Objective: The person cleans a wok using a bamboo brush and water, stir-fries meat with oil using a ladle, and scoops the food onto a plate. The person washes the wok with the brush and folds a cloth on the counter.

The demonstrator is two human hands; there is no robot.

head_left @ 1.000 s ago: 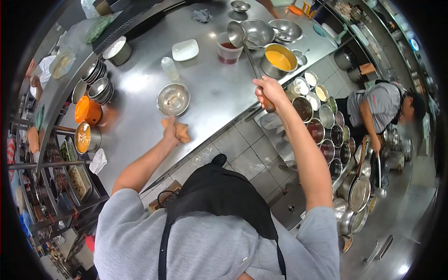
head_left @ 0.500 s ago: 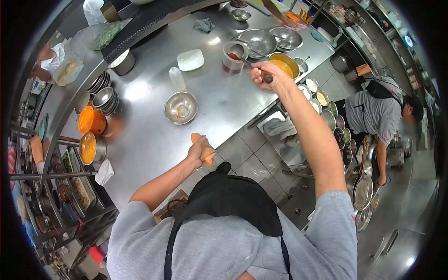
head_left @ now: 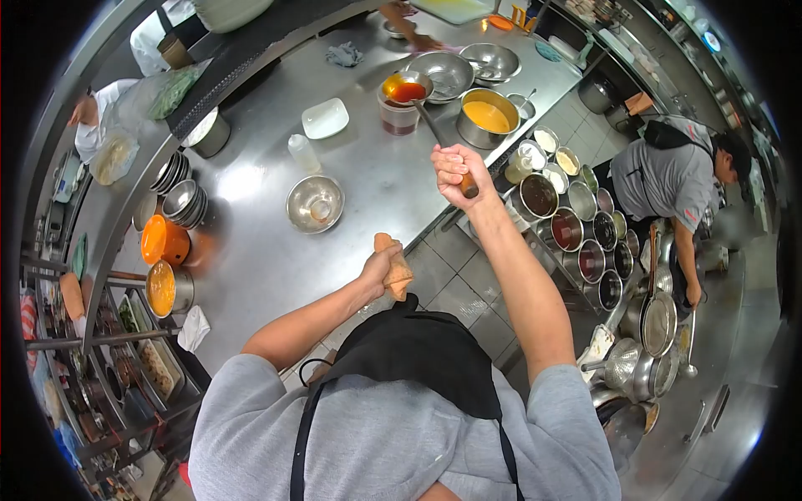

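Observation:
My right hand (head_left: pixel 459 174) is closed round the wooden handle of a large metal ladle (head_left: pixel 431 123). Red-orange liquid (head_left: pixel 408 92) fills the ladle's bowl, held over a clear plastic tub (head_left: pixel 401 121) with dark red contents. Beside the tub stands a pot of yellow-orange liquid (head_left: pixel 489 115). At the table's near edge, my left hand (head_left: pixel 381 269) grips a folded orange cloth (head_left: pixel 401 282). A shallow steel bowl (head_left: pixel 316 204) with a little liquid at its bottom sits in front of that hand, with a squeeze bottle (head_left: pixel 303 154) just behind it.
A white dish (head_left: pixel 325 118) and steel bowls (head_left: pixel 441 75) stand farther back. Orange and steel pots (head_left: pixel 165 240) line the left side. Several sauce pots (head_left: pixel 566 230) stand low at the right. A co-worker (head_left: pixel 668 167) leans there, and another person's arm (head_left: pixel 409 29) reaches in at the top.
My right hand has lifted the ladle out of the tub; its bowl now shows red-orange liquid. My left hand still grips the cloth. The view has shifted, showing more pots on the right.

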